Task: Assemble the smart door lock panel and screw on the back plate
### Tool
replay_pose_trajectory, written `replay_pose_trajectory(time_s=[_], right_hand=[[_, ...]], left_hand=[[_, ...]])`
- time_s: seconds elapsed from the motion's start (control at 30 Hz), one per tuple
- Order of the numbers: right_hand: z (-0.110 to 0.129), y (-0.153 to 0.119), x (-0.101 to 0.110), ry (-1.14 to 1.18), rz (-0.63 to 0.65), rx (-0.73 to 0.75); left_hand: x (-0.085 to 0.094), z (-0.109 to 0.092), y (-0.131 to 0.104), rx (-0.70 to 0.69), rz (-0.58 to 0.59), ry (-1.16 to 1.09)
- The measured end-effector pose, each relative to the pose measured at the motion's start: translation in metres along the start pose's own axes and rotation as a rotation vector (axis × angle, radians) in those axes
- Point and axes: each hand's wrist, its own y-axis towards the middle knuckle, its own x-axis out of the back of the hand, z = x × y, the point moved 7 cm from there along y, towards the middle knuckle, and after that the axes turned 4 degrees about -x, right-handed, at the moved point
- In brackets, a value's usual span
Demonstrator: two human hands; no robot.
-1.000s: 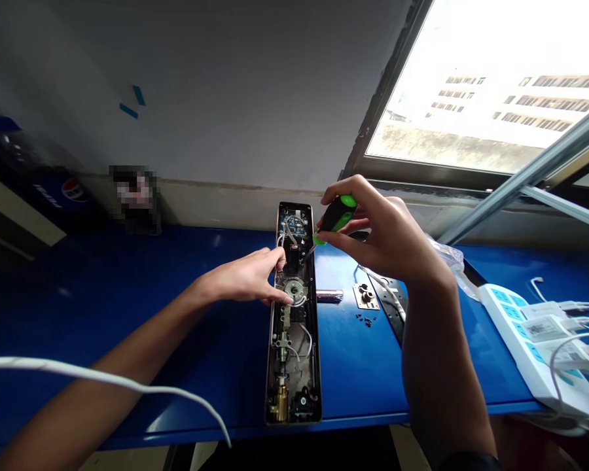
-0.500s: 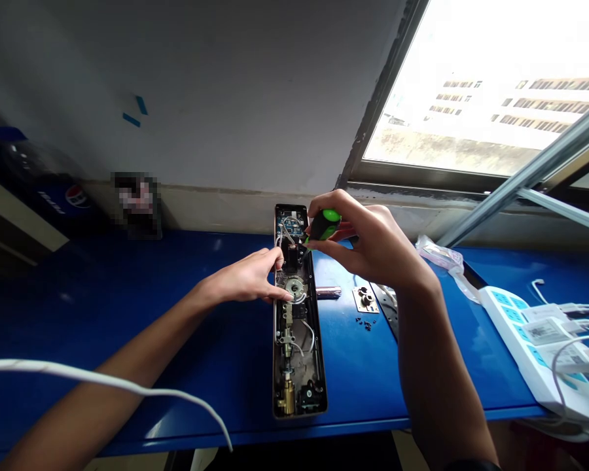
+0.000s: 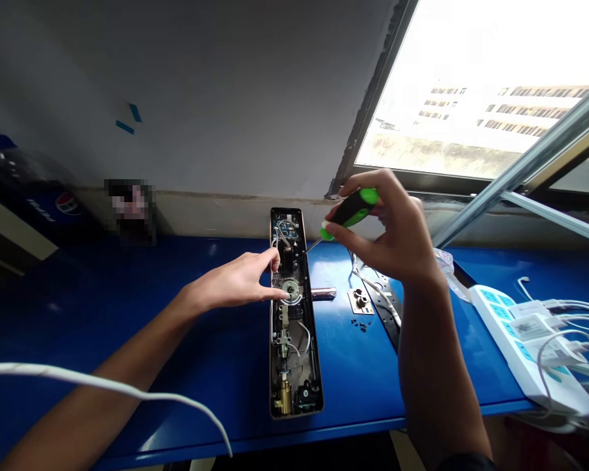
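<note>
A long, narrow door lock (image 3: 302, 356) lies open on the blue table, showing a circuit board, a round white hub, wires and a brass cylinder. My left hand (image 3: 238, 278) grips its left edge, thumb inside beside the hub and fingers curled at the rim. In my right hand (image 3: 397, 229) is a green-and-black screwdriver (image 3: 349, 212), tilted, its thin shaft pointing down-left. The tip is at the upper right edge of the housing; whether it touches I cannot tell. A shiny handle (image 3: 324, 294) sticks out from the lock's right side.
Right of the lock are a small metal plate with a black part (image 3: 361, 301), several tiny screws (image 3: 362, 324) and a black perforated strip (image 3: 385, 301). A white power strip (image 3: 500, 333) with plugs sits farther right. A white cable (image 3: 142, 393) crosses the lower left.
My right hand has drawn the screwdriver up and to the right, away from the inside of the lock. My left hand keeps its hold; the whole view has shifted slightly.
</note>
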Motion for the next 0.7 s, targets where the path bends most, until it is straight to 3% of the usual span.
replay_pose_trajectory(time_s=[0.1,0.2,0.3,0.4,0.5,0.7], right_hand=[[-0.007,-0.002,0.015,-0.094,-0.051,-0.042],[-0.022,-0.001,0.009,-0.148,0.058,-0.099],[-0.037,0.0,-0.004,-0.198,0.159,-0.155],[-0.047,-0.007,-0.015,-0.272,0.202,-0.206],[-0.058,-0.028,-0.026,-0.354,0.278,-0.329],[-0.072,-0.085,-0.049,-0.459,0.366,-0.519]], left_hand=[[0.008,-0.008,-0.006,0.008,-0.065,0.091],[0.012,-0.021,-0.008,-0.036,-0.181,0.18],[0.005,-0.039,-0.006,-0.179,-0.253,0.244],[-0.01,-0.054,-0.004,-0.343,-0.253,0.26],[-0.025,-0.063,0.0,-0.451,-0.21,0.272],[-0.048,-0.062,0.01,-0.485,-0.184,0.332]])
